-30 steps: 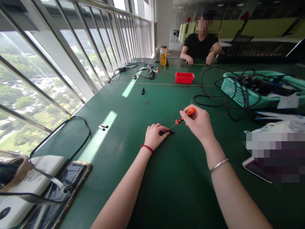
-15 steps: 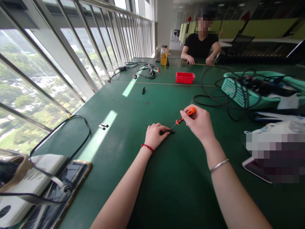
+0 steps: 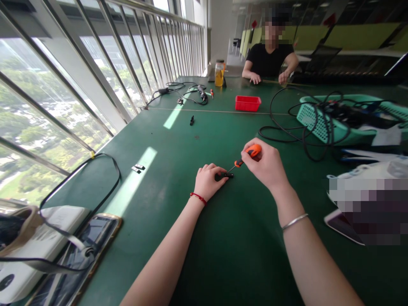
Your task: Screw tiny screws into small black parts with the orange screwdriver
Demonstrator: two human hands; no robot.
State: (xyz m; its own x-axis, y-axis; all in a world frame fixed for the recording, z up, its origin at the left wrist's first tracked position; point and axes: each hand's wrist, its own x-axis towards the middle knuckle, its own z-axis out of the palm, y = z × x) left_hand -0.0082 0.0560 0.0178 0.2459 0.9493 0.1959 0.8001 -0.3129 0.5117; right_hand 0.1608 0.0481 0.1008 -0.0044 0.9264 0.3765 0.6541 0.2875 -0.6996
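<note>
My left hand (image 3: 208, 180) rests on the green table (image 3: 242, 238) and pinches a small black elongated part (image 3: 230, 174) against the surface. Fingers hide much of that part, so its kind does not show. In my right hand (image 3: 266, 163) is an orange and black screwdriver (image 3: 253, 150), gripped by the handle and tilted. Its thin shaft slants down to the left, and the tip meets the black part just beside my left fingertips. Farther back lies another small black piece (image 3: 191, 120). Two small black-and-white pieces (image 3: 138, 168) lie in the strip of sunlight to the left.
A red box (image 3: 247, 103) stands beyond my hands. To the right, black cables (image 3: 270, 135) trail from a turquoise basket (image 3: 314, 121). A bottle (image 3: 219, 74) and a person in a black shirt (image 3: 270, 61) are at the far end. A phone (image 3: 102, 229) lies at lower left.
My right hand and the screwdriver handle have turned slightly; the tip stays on the black part. My left hand has barely moved. Across the table, the other person's hand has shifted a little.
</note>
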